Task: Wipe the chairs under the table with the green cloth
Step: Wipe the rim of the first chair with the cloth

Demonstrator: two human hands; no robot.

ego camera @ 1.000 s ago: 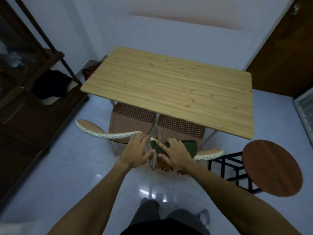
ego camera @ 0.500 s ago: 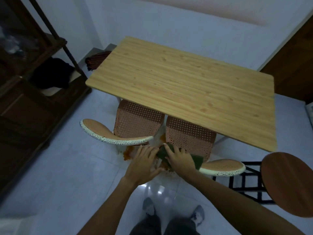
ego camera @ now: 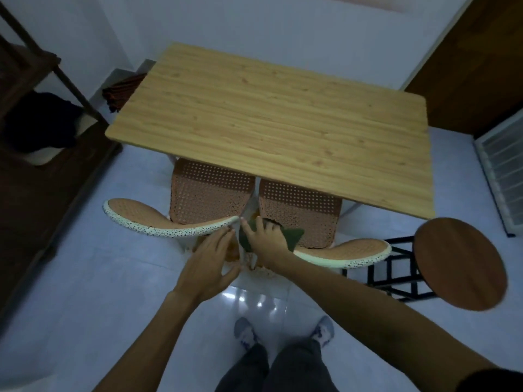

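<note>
Two orange perforated chairs are tucked under the light wooden table [ego camera: 271,120]. The left chair [ego camera: 209,199] has a curved speckled backrest [ego camera: 169,226]; the right chair [ego camera: 300,210] has one too [ego camera: 348,254]. My right hand [ego camera: 266,240] presses the green cloth [ego camera: 293,236] onto the left end of the right chair's backrest. My left hand [ego camera: 209,260] hovers with spread fingers just below the right tip of the left chair's backrest, holding nothing.
A round brown stool [ego camera: 460,263] on a black frame stands at the right. Dark wooden shelving [ego camera: 36,137] lines the left wall. A brown door [ego camera: 475,60] is at the back right. My feet [ego camera: 283,332] stand on the glossy tiled floor.
My left hand has come off the left backrest's tip and drawn back toward me. The right hand keeps the cloth on the right backrest. The view has shifted higher and nearer.
</note>
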